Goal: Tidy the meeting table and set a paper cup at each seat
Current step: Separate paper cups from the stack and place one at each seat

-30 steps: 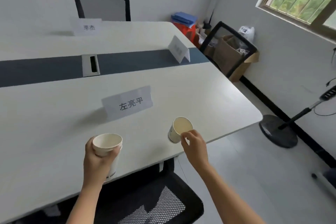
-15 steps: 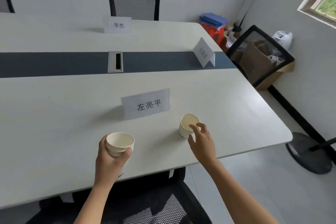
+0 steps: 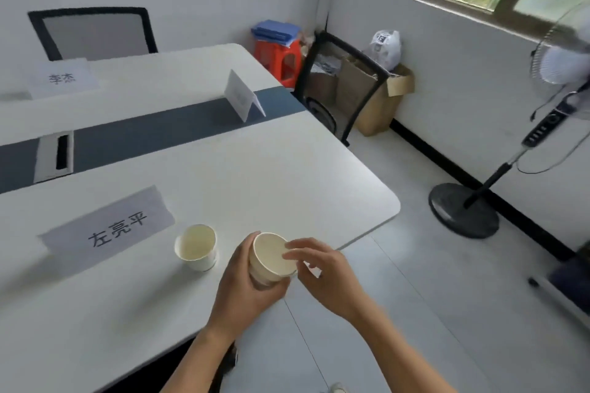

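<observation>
One paper cup [image 3: 197, 247] stands upright on the white meeting table [image 3: 287, 175], just right of the nearest name card [image 3: 111, 230]. My left hand [image 3: 245, 290] grips a stack of paper cups [image 3: 271, 260] near the table's front edge. My right hand [image 3: 322, 274] is at the stack's rim, its fingertips touching the top cup's edge. Two more name cards stand farther off, one at the far side [image 3: 64, 78] and one on the dark centre strip [image 3: 242, 99].
A cable port [image 3: 54, 155] sits in the dark strip. A black mesh chair [image 3: 95, 33] is behind the table, another [image 3: 338, 86] at its right end. A red stool [image 3: 281, 57], cardboard boxes [image 3: 376, 96] and a standing fan [image 3: 472, 201] line the right wall.
My right hand let go of the cup now standing on the table and moved to the stack in my left hand. The view swung right; the stack moved towards the table's edge.
</observation>
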Motion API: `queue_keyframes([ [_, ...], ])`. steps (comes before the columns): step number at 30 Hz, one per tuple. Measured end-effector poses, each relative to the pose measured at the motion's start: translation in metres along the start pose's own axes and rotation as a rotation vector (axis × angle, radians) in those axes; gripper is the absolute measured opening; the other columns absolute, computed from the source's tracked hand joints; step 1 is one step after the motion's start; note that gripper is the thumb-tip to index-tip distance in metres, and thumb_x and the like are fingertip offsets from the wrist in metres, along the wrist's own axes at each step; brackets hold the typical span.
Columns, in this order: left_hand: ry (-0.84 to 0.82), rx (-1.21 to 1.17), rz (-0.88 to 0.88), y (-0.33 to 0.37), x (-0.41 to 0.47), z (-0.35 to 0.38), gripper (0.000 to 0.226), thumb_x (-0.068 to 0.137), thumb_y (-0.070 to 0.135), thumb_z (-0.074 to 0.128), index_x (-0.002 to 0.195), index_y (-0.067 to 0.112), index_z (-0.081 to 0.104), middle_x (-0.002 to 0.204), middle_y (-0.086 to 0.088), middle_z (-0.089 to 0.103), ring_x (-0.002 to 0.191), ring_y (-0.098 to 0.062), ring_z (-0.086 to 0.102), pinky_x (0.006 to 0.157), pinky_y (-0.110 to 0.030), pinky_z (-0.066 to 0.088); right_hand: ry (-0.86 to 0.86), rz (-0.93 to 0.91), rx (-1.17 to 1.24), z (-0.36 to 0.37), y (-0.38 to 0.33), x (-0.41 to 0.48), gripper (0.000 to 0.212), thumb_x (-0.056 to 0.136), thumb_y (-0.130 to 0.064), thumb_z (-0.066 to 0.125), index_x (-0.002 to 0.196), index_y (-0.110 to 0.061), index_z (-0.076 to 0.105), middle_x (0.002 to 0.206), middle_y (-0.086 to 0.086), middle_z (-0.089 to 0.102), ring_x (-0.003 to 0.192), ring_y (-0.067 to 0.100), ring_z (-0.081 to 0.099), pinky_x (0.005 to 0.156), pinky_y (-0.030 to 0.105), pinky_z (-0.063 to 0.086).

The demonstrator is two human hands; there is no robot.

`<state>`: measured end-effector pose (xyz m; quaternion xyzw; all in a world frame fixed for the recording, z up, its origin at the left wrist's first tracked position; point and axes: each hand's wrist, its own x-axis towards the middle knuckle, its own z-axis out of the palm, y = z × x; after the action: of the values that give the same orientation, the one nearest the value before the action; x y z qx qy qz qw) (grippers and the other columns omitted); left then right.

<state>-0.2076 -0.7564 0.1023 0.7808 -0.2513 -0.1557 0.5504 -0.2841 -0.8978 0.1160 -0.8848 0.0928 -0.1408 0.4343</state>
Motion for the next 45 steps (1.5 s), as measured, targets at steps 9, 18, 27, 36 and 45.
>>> queue_keyframes([
  [9, -0.43, -0.052, -0.006, 0.045, 0.045, 0.179, 0.064, 0.049, 0.048, 0.076, 0.105, 0.047, 0.045, 0.1, 0.018, 0.064, 0.096, 0.002, 0.059, 0.074, -0.007, 0.048, 0.137, 0.246, -0.051, -0.137, 0.112, -0.079, 0.022, 0.076, -0.013, 0.048, 0.085, -0.015, 0.068, 0.098, 0.006, 0.066, 0.084, 0.002, 0.053, 0.073, 0.002, 0.039],
  [18, -0.728, -0.005, -0.04, 0.067, 0.076, 0.3, 0.059, 0.048, 0.049, 0.074, 0.102, 0.04, 0.049, 0.102, 0.023, 0.061, 0.09, -0.002, 0.061, 0.076, -0.019, 0.052, 0.229, 0.438, -0.118, -0.206, 0.187, -0.117, 0.022, 0.07, -0.041, 0.039, 0.085, -0.031, 0.052, 0.087, -0.009, 0.054, 0.076, 0.005, 0.051, 0.07, 0.028, 0.047],
  [27, -0.721, -0.008, -0.089, 0.077, 0.163, 0.388, 0.07, 0.045, 0.049, 0.072, 0.109, 0.04, 0.046, 0.098, 0.01, 0.065, 0.093, -0.008, 0.062, 0.079, -0.021, 0.05, 0.206, 0.549, -0.086, -0.285, 0.262, -0.061, 0.014, 0.081, -0.025, 0.054, 0.087, -0.013, 0.059, 0.079, -0.019, 0.044, 0.078, 0.005, 0.048, 0.077, 0.028, 0.043],
  [36, -0.726, 0.023, -0.061, 0.126, 0.292, 0.494, 0.067, 0.043, 0.053, 0.071, 0.104, 0.031, 0.054, 0.094, 0.007, 0.067, 0.086, -0.001, 0.06, 0.07, -0.016, 0.05, 0.267, 0.677, -0.026, -0.415, 0.34, 0.032, 0.032, 0.082, -0.032, 0.063, 0.06, -0.031, 0.04, 0.078, -0.004, 0.05, 0.075, 0.012, 0.048, 0.072, 0.025, 0.039],
  [45, -0.737, 0.051, -0.084, 0.161, 0.345, 0.587, 0.053, 0.047, 0.049, 0.072, 0.095, 0.037, 0.053, 0.097, 0.027, 0.06, 0.084, 0.003, 0.059, 0.068, -0.011, 0.048, 0.468, 0.68, 0.101, -0.491, 0.416, 0.056, 0.034, 0.068, -0.047, 0.064, 0.055, -0.028, 0.04, 0.09, 0.007, 0.06, 0.083, 0.011, 0.054, 0.068, 0.013, 0.038],
])
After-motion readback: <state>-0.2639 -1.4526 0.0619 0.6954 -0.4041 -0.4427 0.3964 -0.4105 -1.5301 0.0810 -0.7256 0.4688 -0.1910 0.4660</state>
